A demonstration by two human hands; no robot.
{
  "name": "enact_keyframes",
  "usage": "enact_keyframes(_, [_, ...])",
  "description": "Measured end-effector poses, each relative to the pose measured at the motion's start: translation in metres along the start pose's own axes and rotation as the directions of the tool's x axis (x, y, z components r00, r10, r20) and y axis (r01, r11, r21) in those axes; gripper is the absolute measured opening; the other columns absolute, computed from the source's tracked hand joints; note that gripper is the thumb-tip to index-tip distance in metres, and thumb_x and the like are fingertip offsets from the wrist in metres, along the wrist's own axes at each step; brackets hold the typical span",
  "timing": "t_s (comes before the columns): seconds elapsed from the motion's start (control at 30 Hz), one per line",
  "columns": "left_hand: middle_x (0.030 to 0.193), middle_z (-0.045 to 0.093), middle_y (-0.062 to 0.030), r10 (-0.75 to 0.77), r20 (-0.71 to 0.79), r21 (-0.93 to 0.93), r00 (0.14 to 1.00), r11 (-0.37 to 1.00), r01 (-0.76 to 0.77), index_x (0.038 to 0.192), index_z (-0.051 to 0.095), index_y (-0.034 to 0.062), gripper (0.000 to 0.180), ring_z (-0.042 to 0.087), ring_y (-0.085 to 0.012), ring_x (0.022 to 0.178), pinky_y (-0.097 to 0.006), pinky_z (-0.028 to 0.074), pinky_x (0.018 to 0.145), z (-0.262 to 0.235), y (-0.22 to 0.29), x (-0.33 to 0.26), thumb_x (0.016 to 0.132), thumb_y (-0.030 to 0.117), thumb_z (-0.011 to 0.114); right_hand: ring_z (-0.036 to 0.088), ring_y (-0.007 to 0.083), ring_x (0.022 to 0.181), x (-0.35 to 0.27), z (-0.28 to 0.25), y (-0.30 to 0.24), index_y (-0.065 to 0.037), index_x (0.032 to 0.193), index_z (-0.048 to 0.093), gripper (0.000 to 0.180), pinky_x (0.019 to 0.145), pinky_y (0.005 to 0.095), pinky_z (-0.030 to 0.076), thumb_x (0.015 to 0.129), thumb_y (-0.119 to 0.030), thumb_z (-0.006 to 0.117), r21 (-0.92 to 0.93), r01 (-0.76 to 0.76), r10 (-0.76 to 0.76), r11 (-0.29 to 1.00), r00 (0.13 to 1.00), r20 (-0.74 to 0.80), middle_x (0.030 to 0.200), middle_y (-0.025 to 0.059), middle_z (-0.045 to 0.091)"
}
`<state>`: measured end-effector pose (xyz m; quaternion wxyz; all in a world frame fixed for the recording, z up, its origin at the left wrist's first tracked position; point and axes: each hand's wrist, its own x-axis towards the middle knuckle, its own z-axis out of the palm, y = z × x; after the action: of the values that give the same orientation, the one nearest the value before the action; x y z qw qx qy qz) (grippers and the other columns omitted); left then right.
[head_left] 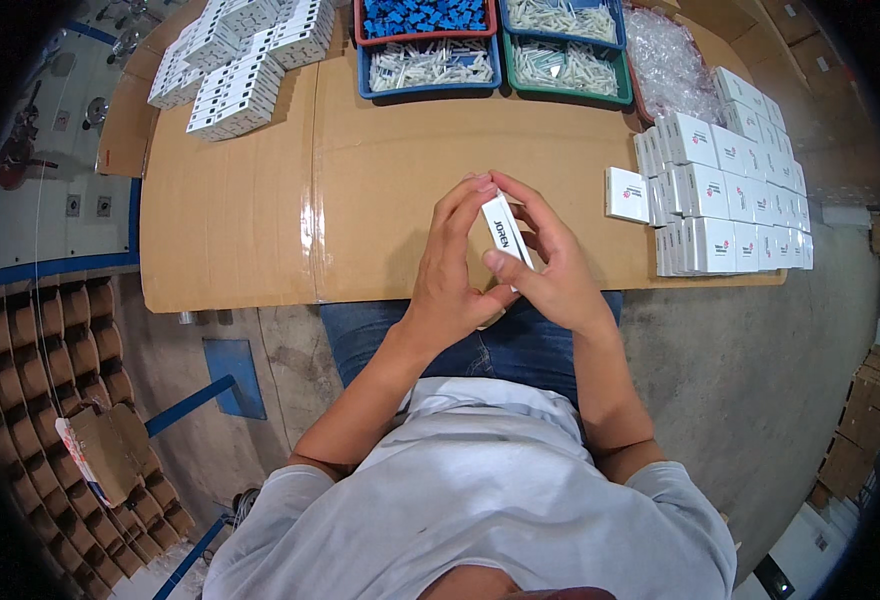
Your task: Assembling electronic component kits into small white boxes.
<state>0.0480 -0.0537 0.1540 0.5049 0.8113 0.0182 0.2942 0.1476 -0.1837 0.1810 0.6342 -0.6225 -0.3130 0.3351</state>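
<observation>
Between my two hands is a small white box [506,228] with dark print on the side that faces up. It is held tilted, just above the front edge of the cardboard-covered table [360,200]. My left hand [450,255] grips it from the left, fingertips at its far end. From the right, my right hand [552,245] has its thumb on the box's near part and its fingers curled round the far side. The palms hide parts of the box, so I cannot tell whether its flaps are closed.
White boxes [725,200] stand stacked at the right, with a single white box [627,194] beside them. Far left are stacks of white pieces [232,100]. Along the back sit a red tray [358,30] of blue parts, a blue tray [430,92] and a green tray [570,95] of white parts, and clear plastic pieces [665,55].
</observation>
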Motion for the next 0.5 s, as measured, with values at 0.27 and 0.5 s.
enact_keyframes(0.27, [0.148,0.046,-0.021,0.075,-0.011,0.033,0.997,0.997,-0.075,0.148,0.041,0.0042,0.093,0.043,-0.0416,0.141,-0.049,0.037,0.117,-0.005,-0.002,0.003,0.065,0.003,0.084,0.05,0.026,0.131,-0.002,0.013,0.012,-0.005,0.156,0.037,0.074,0.107,0.0398,0.044,0.096,-0.027,0.073,-0.004,0.09,-0.09,0.996,0.995,-0.034,0.144,0.0136,0.046])
enact_keyframes(0.5, [0.142,0.052,-0.0183,0.158,-0.021,0.015,0.987,0.987,-0.158,0.142,0.049,0.0032,0.091,0.049,-0.0394,0.137,-0.05,0.041,0.115,-0.018,-0.013,0.001,0.061,0.011,0.091,0.047,0.0291,0.136,-0.004,0.018,0.003,0.002,0.157,0.031,0.064,0.114,0.0387,0.037,0.107,-0.031,0.053,-0.158,0.196,-0.188,0.968,0.98,0.062,0.147,0.0172,0.043])
